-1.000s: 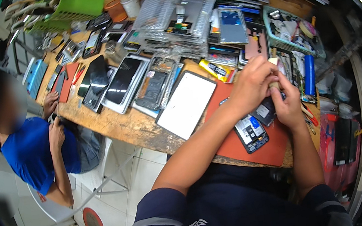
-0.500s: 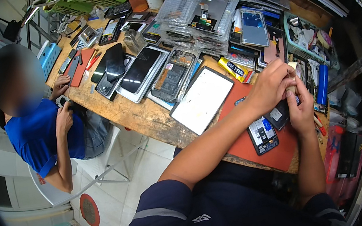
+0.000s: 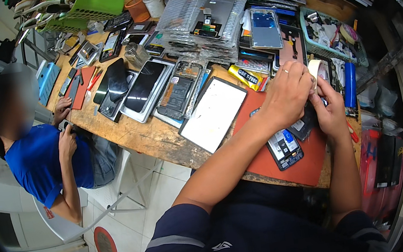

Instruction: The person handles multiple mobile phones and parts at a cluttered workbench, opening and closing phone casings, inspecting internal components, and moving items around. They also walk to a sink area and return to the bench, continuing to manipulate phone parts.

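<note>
A cream roll of tape [image 3: 314,69] stands between my two hands above the right part of the red mat [image 3: 251,147]. My right hand [image 3: 330,106] grips the roll from its right side. On its left, my left hand [image 3: 287,91] has its fingers closed in a pinch at the tape; the fingertips are partly hidden. Below them lies an opened phone [image 3: 285,151] with its inner parts showing. A dark phone part [image 3: 299,127] sits beside it, partly covered by my hands.
A white pad [image 3: 214,115] and a yellow glue tube [image 3: 246,77] lie left of the mat. Several phones stretch along the bench, including a boxed one [image 3: 149,87]. Bubble-wrapped screens [image 3: 181,22] are stacked behind. A co-worker in blue [image 3: 49,154] sits at the left.
The view has shifted slightly, so the bench appears further left. The tape roll now shows more clearly between my hands, which have moved slightly apart.
</note>
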`<state>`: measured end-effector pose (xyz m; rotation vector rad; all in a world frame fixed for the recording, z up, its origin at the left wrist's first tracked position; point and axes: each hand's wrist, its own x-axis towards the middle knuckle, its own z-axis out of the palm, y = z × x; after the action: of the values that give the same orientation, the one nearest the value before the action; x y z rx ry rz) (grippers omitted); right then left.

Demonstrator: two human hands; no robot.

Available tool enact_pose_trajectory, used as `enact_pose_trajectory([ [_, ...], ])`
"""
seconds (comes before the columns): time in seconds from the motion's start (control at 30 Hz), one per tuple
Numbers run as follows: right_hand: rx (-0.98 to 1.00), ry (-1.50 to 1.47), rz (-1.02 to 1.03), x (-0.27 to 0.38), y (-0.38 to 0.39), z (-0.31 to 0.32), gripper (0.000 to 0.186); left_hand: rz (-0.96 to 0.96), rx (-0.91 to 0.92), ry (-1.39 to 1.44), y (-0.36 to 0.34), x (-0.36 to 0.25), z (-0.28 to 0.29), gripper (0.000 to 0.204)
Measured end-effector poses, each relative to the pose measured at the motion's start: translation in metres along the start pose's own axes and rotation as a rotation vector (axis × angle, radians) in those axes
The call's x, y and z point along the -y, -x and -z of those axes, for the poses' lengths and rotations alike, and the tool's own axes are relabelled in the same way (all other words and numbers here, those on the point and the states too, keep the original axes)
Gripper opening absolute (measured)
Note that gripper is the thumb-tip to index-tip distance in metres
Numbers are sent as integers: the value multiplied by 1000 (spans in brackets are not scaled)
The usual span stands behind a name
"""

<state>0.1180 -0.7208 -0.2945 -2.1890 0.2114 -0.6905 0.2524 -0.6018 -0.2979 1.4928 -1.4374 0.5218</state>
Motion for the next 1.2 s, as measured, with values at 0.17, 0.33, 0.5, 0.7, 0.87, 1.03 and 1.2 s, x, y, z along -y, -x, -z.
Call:
enact_pose_trajectory([
  [0.17,-14,88,-8,-1,-2,4,17,133,56,96,4,-5,-7,23],
  [0.33,-123,195,131,-8,-10,-4,14,658,40,569,8,8,-4,11],
  [0.5,-151,138,148,-5,-3,6,19,616,165,561,5,3,-5,28],
  [0.7,-588,-446,-194,-16,-29,17,25,151,-393,387,-18,-38,27,13],
  [0.87,-581,597,216,-38,-104,100,27,275,-510,177,-10,-38,119,8],
  [1.03,-254,59,143,55,-90,41,37,698,-543,152,54,-8,191,9],
  [1.2,319,-429,-54,93,-22,-96,38,883,-429,349,86,-33,135,8],
])
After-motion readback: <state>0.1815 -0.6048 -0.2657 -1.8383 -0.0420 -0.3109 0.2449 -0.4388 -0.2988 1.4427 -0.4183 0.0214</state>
